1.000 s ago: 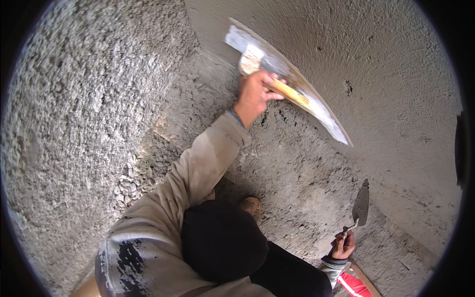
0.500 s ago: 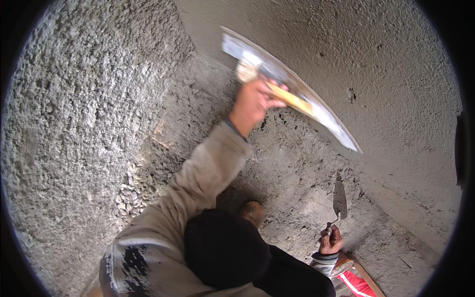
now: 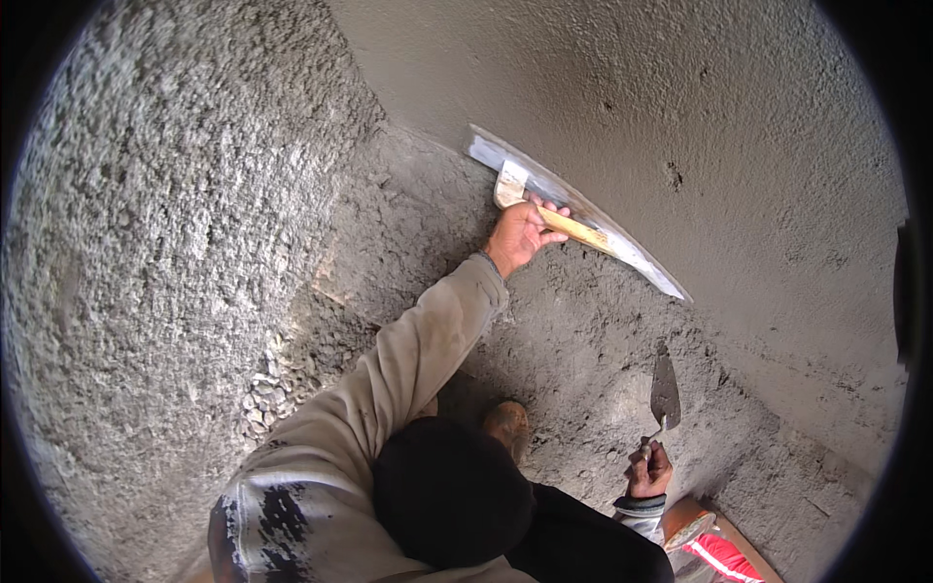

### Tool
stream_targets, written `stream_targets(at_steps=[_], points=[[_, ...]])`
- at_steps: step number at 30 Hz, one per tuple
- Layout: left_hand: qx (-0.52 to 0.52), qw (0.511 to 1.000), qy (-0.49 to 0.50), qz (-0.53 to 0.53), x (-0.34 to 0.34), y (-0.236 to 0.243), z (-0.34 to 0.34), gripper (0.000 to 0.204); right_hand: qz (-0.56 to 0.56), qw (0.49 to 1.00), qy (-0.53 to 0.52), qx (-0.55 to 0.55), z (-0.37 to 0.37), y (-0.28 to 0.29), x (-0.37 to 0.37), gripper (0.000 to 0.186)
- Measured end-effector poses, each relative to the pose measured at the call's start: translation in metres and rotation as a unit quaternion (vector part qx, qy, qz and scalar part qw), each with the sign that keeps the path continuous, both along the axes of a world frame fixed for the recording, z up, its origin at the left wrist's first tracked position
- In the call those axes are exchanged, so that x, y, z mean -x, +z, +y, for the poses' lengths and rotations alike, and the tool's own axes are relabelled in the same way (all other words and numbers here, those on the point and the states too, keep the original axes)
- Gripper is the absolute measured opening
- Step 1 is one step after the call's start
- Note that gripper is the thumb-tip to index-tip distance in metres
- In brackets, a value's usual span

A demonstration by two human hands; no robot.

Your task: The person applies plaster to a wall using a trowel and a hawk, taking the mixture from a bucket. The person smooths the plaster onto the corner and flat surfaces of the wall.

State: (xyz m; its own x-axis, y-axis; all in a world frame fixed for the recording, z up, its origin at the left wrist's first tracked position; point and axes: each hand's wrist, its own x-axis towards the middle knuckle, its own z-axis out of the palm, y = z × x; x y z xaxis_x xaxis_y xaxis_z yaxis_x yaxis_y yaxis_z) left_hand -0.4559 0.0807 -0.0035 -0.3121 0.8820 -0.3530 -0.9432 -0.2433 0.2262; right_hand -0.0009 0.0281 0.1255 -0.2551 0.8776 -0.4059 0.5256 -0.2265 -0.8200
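My left hand (image 3: 523, 235) is closed round the yellow wooden handle of a long plastering float (image 3: 583, 212). The float's narrow blade lies slantwise along the foot of the smooth grey plastered wall (image 3: 739, 126); its face against the wall is hidden. Lower right, my right hand (image 3: 649, 471) grips the handle of a small pointing trowel (image 3: 665, 389). That trowel's leaf-shaped blade, smeared with grey mortar, points away over the rough ground (image 3: 593, 330), and I cannot tell whether it touches it.
A coarse, lumpy wall (image 3: 165, 223) fills the left side. Loose stones (image 3: 262, 394) lie near its foot. A muddy boot (image 3: 506, 428) shows beside a dark rounded shape (image 3: 452, 491). By my right wrist are a red cloth with a white stripe (image 3: 719, 556) and a brown board (image 3: 748, 546).
The float in my left hand has come down the wall, its upper end dropping most. It was blurred before and is sharp now. My right hand with the trowel has hardly moved.
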Motion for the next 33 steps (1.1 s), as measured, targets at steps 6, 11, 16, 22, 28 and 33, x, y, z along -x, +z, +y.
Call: stream_targets(at_steps=[6, 11, 16, 22, 28, 33], points=[[0.004, 0.970, 0.019, 0.241, 0.045, 0.131, -0.011, 0.013, 0.039, 0.999, 0.025, 0.004, 0.005, -0.006, 0.004, 0.028], [-0.087, 0.909, 0.000, 0.408, 0.112, 0.303, -0.033, 0.017, 0.048, 0.998, 0.049, 0.000, 0.010, -0.008, 0.016, 0.024], [-0.063, 0.888, 0.029, 0.454, 0.154, 0.351, -0.039, 0.023, 0.022, 0.999, 0.035, -0.011, 0.009, -0.008, 0.025, 0.021], [0.042, 0.884, 0.027, 0.464, 0.167, 0.217, -0.051, 0.006, -0.015, 0.998, 0.061, 0.001, 0.003, -0.019, 0.004, 0.028], [0.001, 0.973, 0.007, 0.232, 0.127, 0.078, -0.039, 0.012, -0.045, 0.999, 0.027, 0.014, -0.012, -0.013, -0.022, 0.033], [0.020, 0.992, 0.009, 0.122, 0.024, 0.046, -0.004, 0.014, -0.073, 0.996, 0.038, 0.032, -0.014, -0.006, -0.004, 0.041]])
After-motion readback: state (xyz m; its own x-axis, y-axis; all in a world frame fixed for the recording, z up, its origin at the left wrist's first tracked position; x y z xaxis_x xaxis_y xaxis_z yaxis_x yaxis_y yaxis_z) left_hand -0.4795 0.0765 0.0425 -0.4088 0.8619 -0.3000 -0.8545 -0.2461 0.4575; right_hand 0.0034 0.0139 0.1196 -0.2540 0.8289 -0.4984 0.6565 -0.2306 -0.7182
